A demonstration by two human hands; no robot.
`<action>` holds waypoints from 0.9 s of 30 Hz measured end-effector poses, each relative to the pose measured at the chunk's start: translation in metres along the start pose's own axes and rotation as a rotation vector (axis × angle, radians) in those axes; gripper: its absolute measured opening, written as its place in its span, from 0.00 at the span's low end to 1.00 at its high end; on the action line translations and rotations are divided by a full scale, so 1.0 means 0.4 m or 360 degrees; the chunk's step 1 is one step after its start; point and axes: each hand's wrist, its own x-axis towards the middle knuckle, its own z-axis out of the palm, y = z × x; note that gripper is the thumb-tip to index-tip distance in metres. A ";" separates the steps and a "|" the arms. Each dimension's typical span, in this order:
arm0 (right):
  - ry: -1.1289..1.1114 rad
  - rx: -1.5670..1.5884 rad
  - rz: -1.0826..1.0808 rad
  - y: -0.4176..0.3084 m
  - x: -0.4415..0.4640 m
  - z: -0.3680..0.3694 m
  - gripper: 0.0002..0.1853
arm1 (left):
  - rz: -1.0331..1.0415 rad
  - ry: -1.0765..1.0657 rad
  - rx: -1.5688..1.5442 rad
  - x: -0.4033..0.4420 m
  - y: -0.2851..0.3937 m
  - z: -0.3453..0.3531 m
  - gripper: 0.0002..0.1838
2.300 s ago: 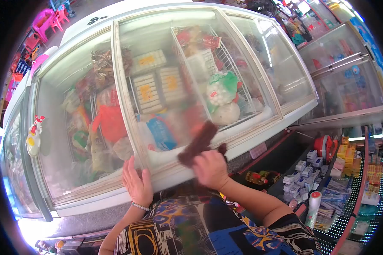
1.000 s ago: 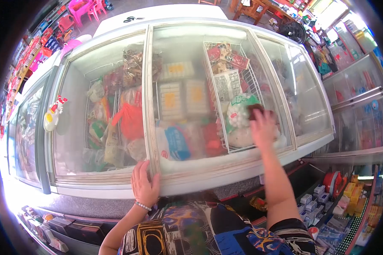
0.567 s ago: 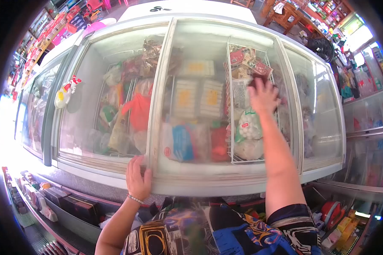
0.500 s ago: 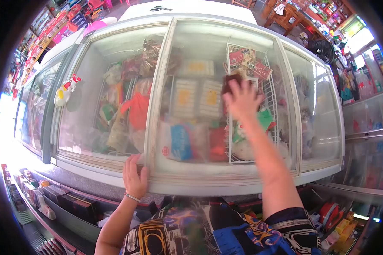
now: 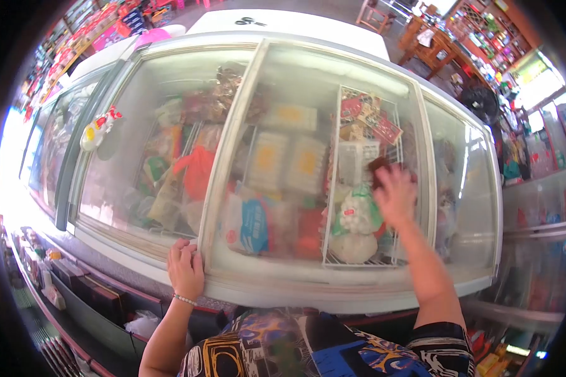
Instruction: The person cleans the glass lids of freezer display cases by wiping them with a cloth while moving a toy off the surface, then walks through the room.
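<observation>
Currently pressing brown cloth point(image 5: 378, 164) to misted glass point(image 5: 308, 70) with splayed right hand point(image 5: 397, 198). Resting loosely outstretched left hand point(image 5: 185, 270) on smooth freezer rim point(image 5: 283, 295).

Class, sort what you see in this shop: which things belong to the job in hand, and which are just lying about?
In use:
right hand, fingers over the cloth
dark brown cloth
glass top of the freezer
left hand, at its front edge

Just lying about:
red bag, under glass
red-and-white ornament, at the left
black fan, beyond the freezer
</observation>
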 end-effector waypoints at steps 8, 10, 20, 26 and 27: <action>-0.0292 -0.0019 0.1002 0.060 0.509 0.115 0.36 | -0.0049 0.0035 -0.0001 0.009 0.009 -0.012 0.09; -0.0250 0.0001 0.0546 -0.094 0.558 0.130 0.36 | -0.0073 0.0018 -0.0006 0.006 0.004 -0.012 0.12; -0.0045 0.0616 -0.1303 -0.798 0.072 0.013 0.33 | -0.0293 0.0214 -0.0458 -0.010 0.001 -0.019 0.23; -0.0382 0.0866 -0.1632 -0.844 -0.211 -0.051 0.30 | -0.0254 0.0294 -0.0501 -0.026 -0.031 -0.008 0.27; -0.0396 0.0952 -0.1621 -0.838 -0.203 -0.045 0.29 | -0.0267 0.0279 -0.0500 -0.024 -0.031 -0.011 0.27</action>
